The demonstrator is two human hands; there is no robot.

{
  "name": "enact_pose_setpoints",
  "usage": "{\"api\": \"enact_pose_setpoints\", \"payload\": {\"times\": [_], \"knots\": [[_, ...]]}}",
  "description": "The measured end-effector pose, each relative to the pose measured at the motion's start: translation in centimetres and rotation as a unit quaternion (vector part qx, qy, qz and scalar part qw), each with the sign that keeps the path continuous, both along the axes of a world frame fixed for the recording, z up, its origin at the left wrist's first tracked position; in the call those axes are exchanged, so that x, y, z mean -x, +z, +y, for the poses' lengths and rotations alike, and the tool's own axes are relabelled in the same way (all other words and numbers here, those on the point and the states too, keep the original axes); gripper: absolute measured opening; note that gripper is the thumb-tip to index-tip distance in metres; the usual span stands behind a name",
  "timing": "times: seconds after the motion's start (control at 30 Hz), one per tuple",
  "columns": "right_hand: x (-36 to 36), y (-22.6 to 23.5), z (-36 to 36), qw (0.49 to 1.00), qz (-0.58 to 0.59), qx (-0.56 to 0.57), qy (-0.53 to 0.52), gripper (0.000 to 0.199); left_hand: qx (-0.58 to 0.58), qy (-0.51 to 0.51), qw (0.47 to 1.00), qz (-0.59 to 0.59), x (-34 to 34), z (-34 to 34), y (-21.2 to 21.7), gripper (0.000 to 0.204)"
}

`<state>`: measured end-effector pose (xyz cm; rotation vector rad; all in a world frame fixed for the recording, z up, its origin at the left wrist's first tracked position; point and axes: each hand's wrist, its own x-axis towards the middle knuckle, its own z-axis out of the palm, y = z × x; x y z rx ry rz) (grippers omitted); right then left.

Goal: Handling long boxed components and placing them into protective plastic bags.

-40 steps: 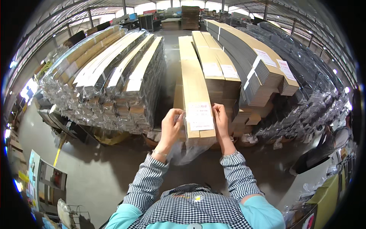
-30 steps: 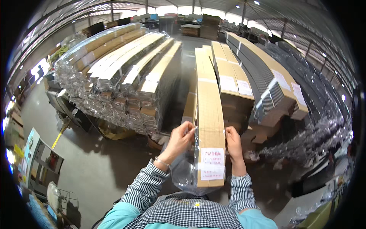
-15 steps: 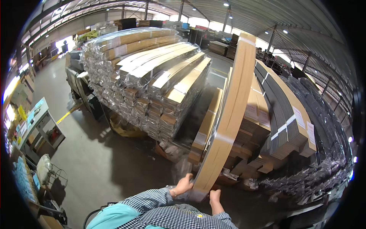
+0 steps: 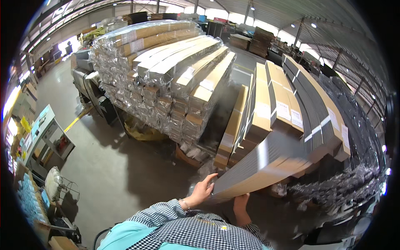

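Note:
A long strapped bundle of brown-and-grey cardboard strips (image 4: 243, 173) slants up to the right in front of me. Its far end is blurred. My left hand (image 4: 203, 190) is at the near left end, the fingers curled against its grey layered side. Under the brown lower face, my right hand (image 4: 240, 203) grips the bundle from below, with its fingertips hidden. Right behind it lie similar bundles, a brown bundle with a white label (image 4: 261, 108) and a dark-sided one (image 4: 310, 104) among them.
A tall stack of plastic-wrapped cardboard bundles (image 4: 166, 100) stands ahead on the left. Far left are a grey worktable (image 4: 48, 137) and a wire-framed stand with a pale bag (image 4: 54, 183). Crumpled clear film (image 4: 341, 193) hangs along the right-hand pile. A carton (image 4: 187, 155) sits on the floor.
The bundle has swung down from nearly upright and tilted to the right, turning its layered side into view. Both hands stay on its near end.

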<state>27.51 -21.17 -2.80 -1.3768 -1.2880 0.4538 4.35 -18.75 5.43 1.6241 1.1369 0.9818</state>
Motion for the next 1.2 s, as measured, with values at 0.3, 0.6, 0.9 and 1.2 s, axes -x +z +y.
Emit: {"api": "enact_pose_setpoints", "payload": {"times": [0.3,0.6,0.9,1.2], "knots": [[4.2,9.2,1.5,0.989,0.138,0.044,0.036,0.007,-0.169,0.036,0.985,-0.022,2.4,2.8,2.2,0.045],[9.3,14.9,-2.3,0.970,0.129,-0.140,0.153,0.098,0.000,-0.149,0.920,-0.363,8.7,2.8,13.5,0.016],[15.9,-11.0,-1.5,0.933,-0.068,0.163,0.314,0.093,-0.121,-0.240,0.725,-0.634,15.5,1.4,28.5,0.058],[14.2,16.1,20.2,0.975,0.173,-0.063,0.125,0.048,-0.171,0.203,0.860,-0.437,25.0,8.4,16.3,0.028]]}}
